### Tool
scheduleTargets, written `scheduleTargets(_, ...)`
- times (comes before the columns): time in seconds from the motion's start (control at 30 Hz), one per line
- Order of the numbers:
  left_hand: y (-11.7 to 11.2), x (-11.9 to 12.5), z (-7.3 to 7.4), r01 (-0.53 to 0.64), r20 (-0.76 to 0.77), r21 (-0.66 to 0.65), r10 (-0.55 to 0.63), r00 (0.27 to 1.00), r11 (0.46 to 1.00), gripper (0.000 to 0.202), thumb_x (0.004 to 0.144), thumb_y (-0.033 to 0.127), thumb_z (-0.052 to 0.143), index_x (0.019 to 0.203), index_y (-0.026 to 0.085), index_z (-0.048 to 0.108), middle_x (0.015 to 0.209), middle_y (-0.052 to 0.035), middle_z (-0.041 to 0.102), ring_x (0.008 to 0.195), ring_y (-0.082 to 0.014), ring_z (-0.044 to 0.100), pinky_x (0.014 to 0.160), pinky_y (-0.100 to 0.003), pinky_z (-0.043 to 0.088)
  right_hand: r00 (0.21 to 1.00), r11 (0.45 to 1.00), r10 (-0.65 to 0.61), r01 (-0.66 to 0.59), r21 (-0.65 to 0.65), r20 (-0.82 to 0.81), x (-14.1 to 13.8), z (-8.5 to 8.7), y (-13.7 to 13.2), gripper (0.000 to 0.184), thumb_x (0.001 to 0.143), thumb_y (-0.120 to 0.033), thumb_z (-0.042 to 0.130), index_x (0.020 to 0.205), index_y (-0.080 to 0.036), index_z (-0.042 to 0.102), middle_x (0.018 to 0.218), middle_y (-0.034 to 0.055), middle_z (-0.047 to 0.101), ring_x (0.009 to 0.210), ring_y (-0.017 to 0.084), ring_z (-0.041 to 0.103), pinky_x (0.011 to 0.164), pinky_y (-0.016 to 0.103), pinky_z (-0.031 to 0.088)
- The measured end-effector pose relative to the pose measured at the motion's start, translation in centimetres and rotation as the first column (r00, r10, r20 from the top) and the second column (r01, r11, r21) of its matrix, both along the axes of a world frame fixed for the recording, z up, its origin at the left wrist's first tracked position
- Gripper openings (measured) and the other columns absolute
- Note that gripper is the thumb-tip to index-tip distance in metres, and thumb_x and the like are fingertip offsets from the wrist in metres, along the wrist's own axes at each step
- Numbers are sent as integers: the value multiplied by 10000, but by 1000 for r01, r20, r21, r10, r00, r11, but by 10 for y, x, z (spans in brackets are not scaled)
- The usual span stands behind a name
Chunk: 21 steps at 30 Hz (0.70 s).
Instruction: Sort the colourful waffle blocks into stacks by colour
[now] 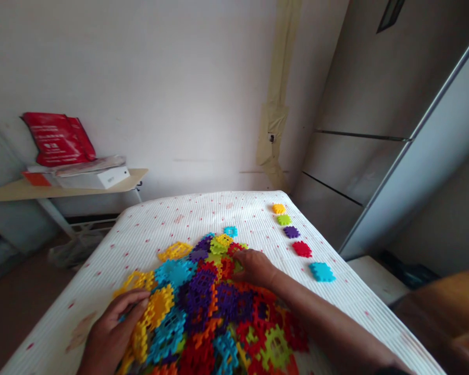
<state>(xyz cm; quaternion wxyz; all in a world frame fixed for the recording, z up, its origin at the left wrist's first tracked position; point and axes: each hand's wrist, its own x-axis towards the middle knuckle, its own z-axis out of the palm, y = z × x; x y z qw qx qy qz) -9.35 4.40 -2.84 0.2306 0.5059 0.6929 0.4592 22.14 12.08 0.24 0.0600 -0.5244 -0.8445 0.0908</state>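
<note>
The left hand (115,323) and right hand (255,266) touch opposite sides of the notched-piece pile (200,294), grips unclear.

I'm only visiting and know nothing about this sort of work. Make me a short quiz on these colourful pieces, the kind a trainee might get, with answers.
1. Multiple choice: in the row of five flat plastic squares with notched edges on the white ribbed cloth with red dots, what colour is the one nearest the camera? A) purple B) light blue C) red
2. True or false: the person's bare right hand is at the multicoloured heap of notched plastic pieces, apart from the row.
3. Fill in the blank: the person's bare left hand has its fingertips at a ____ piece on the heap's left side.

Key:
1. B, the light-blue square.
2. True.
3. Yellow piece.
</note>
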Motion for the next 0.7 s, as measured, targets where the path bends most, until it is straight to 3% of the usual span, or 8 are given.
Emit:
scheduleTargets(0.2, 1, -1, -1, 0, -6, 21, 0, 1000, 1000, 337, 582, 533, 589, 726, 245, 686, 890, -14, 718, 892, -255, 644, 878, -338, 487, 985, 985, -145, 134, -110, -97, -9, 1, -1, 380, 654, -420, 679, 988, -244, 634, 833, 12, 665, 735, 182, 594, 604, 247, 394)
scheduleTargets(0.4, 1, -1, -2, 14, -9, 23, -14, 1000, 1000, 329, 598, 525, 590, 734, 240, 685, 889, -11, 716, 887, -245, 648, 856, -317, 497, 902, 963, -223, 144, -227, -371, -4, -1, 7, 289, 618, -192, 682, 907, -205, 669, 673, -42, 584, 607, 100, 497, 529, 194, 336)
scheduleTargets(0.57, 1, -2, -3, 32, 2, 26, -32, 999, 999, 339, 614, 524, 586, 754, 232, 686, 892, -19, 713, 898, -240, 643, 878, -317, 484, 760, 942, -302, 144, -304, -575, 21, 1, 23, 233, 655, -121, 608, 875, -156, 676, 643, -35, 584, 571, 83, 488, 535, 188, 371)
scheduleTargets(0.7, 1, -2, -4, 30, 5, 16, -30, 1000, 999, 341, 602, 526, 589, 744, 232, 685, 898, -21, 712, 909, -243, 638, 900, -324, 472, 767, 927, -367, 253, -277, -526, 53, 7, 34, 255, 735, -176, 540, 952, -130, 667, 737, 15, 662, 600, 105, 550, 555, 209, 420)
